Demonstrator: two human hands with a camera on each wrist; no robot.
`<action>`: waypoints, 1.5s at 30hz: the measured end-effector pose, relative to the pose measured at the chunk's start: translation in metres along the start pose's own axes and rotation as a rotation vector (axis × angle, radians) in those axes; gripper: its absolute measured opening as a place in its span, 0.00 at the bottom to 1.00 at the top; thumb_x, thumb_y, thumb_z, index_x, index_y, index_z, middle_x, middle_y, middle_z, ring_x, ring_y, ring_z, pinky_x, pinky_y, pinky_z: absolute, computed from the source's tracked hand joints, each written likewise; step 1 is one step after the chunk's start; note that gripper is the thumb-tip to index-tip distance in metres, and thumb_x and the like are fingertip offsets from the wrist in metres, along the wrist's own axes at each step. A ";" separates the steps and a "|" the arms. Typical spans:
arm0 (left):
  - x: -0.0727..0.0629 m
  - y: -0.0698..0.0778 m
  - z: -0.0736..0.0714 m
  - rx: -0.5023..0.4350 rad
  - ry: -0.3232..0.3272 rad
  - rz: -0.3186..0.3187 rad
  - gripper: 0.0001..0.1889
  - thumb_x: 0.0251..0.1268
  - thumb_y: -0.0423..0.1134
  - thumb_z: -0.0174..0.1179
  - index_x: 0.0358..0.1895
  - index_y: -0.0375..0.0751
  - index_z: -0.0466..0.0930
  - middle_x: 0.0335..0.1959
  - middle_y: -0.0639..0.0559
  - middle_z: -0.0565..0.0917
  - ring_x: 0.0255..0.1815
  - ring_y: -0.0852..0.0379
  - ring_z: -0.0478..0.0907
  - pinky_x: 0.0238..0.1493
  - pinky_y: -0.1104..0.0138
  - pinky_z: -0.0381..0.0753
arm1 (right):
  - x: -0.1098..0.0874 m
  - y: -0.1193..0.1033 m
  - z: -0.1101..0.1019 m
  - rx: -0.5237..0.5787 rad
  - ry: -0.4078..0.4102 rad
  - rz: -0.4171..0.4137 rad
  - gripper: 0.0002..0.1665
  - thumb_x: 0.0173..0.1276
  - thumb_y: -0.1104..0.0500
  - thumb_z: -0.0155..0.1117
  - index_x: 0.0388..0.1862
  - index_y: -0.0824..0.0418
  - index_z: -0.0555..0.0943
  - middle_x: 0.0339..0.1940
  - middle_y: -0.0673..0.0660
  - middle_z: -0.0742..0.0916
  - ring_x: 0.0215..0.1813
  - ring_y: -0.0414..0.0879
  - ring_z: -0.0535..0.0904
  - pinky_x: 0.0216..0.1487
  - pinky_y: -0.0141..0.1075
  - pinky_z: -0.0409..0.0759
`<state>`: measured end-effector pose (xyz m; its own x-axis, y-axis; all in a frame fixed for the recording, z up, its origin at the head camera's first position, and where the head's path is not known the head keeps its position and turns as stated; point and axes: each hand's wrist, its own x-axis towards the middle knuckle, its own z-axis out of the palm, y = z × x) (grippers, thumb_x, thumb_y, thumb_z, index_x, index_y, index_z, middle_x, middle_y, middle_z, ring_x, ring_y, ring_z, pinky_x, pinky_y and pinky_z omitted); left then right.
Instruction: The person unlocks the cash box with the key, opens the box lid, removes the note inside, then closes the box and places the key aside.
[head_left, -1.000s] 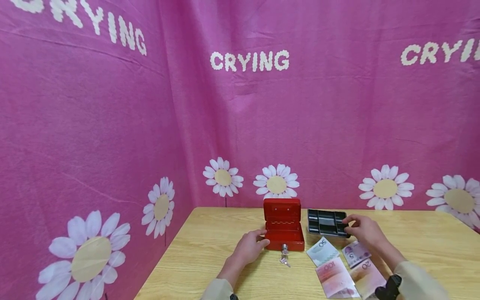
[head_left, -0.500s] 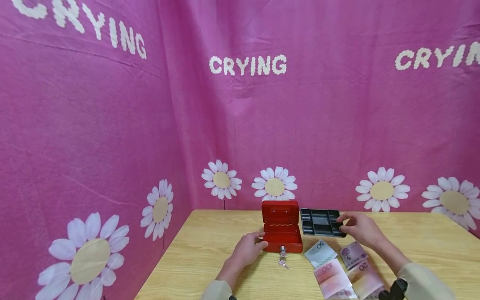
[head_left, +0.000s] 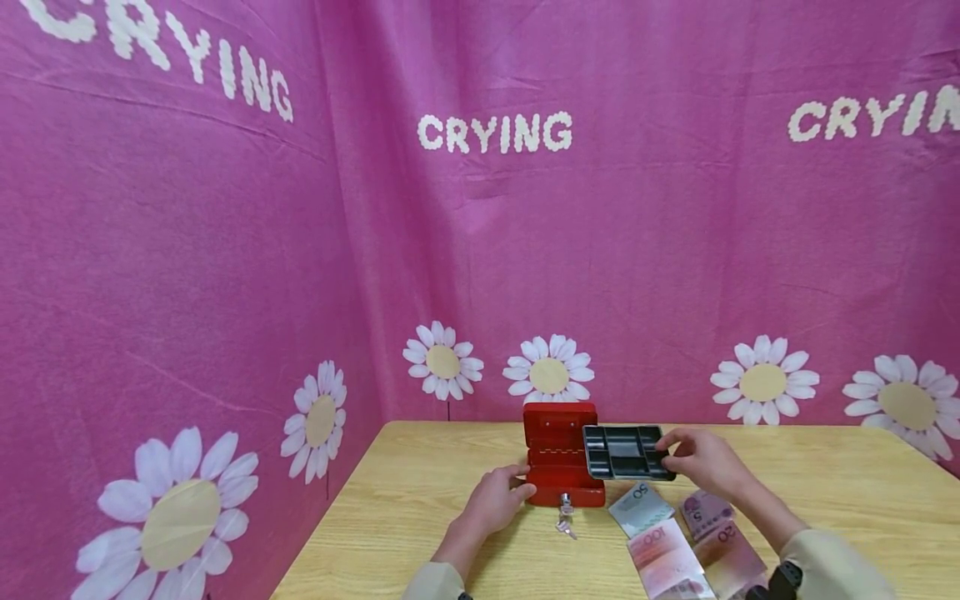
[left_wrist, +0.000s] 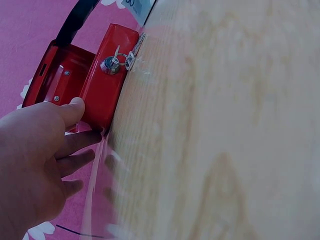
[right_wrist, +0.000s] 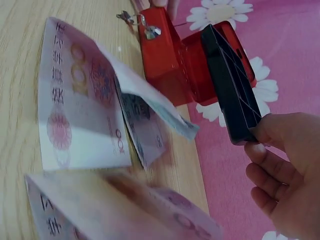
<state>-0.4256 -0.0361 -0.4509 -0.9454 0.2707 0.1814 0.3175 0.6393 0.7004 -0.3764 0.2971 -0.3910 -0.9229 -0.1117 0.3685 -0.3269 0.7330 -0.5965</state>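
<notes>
A red cash box (head_left: pixel 566 487) stands on the table with its lid (head_left: pixel 560 425) raised. A small key ring with keys (head_left: pixel 566 523) hangs from the lock at its front. My left hand (head_left: pixel 491 502) holds the box's left side by thumb and index finger; the other fingers (left_wrist: pixel 75 162) are off it. My right hand (head_left: pixel 705 458) pinches the right end of a black compartment tray (head_left: pixel 624 448) between thumb and fingertips. In the right wrist view the tray (right_wrist: pixel 232 87) is off the table, tilted, with its far end by the open lid. Its compartments look bare.
Several banknotes lie in front of the right hand: a 50 (head_left: pixel 641 508), a 100 (head_left: pixel 667 554), a 5 (head_left: pixel 705 512) and a 20 (head_left: pixel 727 554). Some are creased and stand up partly. A pink curtain (head_left: pixel 637 250) hangs behind the wooden table (head_left: pixel 420 467).
My right hand has lifted the black tray and carried it left, so it now overlaps the right side of the cash box in view. The left hand has stayed at the box.
</notes>
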 end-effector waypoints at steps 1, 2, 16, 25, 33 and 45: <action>0.000 0.000 0.000 0.000 0.001 0.000 0.22 0.69 0.43 0.61 0.63 0.39 0.78 0.57 0.46 0.84 0.57 0.48 0.79 0.61 0.48 0.78 | 0.001 -0.001 0.002 0.000 0.001 -0.001 0.11 0.60 0.64 0.67 0.43 0.65 0.84 0.25 0.53 0.85 0.30 0.42 0.77 0.28 0.32 0.72; 0.000 0.000 0.000 0.000 0.000 -0.002 0.22 0.69 0.43 0.62 0.63 0.39 0.78 0.57 0.46 0.84 0.57 0.48 0.79 0.61 0.48 0.78 | 0.001 -0.003 0.003 0.003 0.002 -0.002 0.11 0.60 0.64 0.67 0.43 0.65 0.84 0.25 0.53 0.85 0.30 0.42 0.76 0.28 0.32 0.72; 0.004 -0.003 0.001 -0.005 -0.006 0.026 0.21 0.71 0.41 0.60 0.63 0.38 0.78 0.58 0.46 0.83 0.52 0.55 0.81 0.58 0.54 0.81 | 0.012 -0.028 0.028 0.034 -0.027 0.053 0.11 0.59 0.65 0.66 0.41 0.65 0.83 0.26 0.54 0.83 0.30 0.44 0.75 0.29 0.35 0.72; 0.004 -0.004 0.001 -0.009 0.004 0.027 0.20 0.70 0.42 0.62 0.61 0.38 0.79 0.54 0.47 0.85 0.49 0.55 0.81 0.56 0.54 0.81 | 0.023 -0.039 0.048 0.035 -0.035 0.108 0.10 0.57 0.66 0.65 0.40 0.65 0.83 0.25 0.55 0.82 0.29 0.45 0.75 0.28 0.36 0.73; 0.003 -0.003 0.000 -0.014 0.009 0.044 0.20 0.69 0.42 0.62 0.61 0.38 0.78 0.50 0.49 0.86 0.47 0.57 0.82 0.52 0.58 0.83 | 0.029 -0.045 0.063 0.053 -0.037 0.138 0.11 0.57 0.67 0.64 0.40 0.66 0.83 0.25 0.55 0.82 0.28 0.45 0.75 0.25 0.35 0.72; 0.003 -0.001 -0.001 -0.006 0.014 0.040 0.19 0.69 0.42 0.63 0.57 0.35 0.80 0.49 0.48 0.86 0.49 0.55 0.82 0.54 0.55 0.82 | 0.036 -0.044 0.081 0.061 -0.055 0.194 0.10 0.60 0.67 0.63 0.41 0.66 0.83 0.26 0.56 0.81 0.29 0.46 0.75 0.27 0.34 0.71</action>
<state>-0.4284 -0.0367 -0.4500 -0.9329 0.2861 0.2187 0.3546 0.6236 0.6967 -0.4118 0.2065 -0.4088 -0.9788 -0.0100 0.2044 -0.1524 0.7023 -0.6954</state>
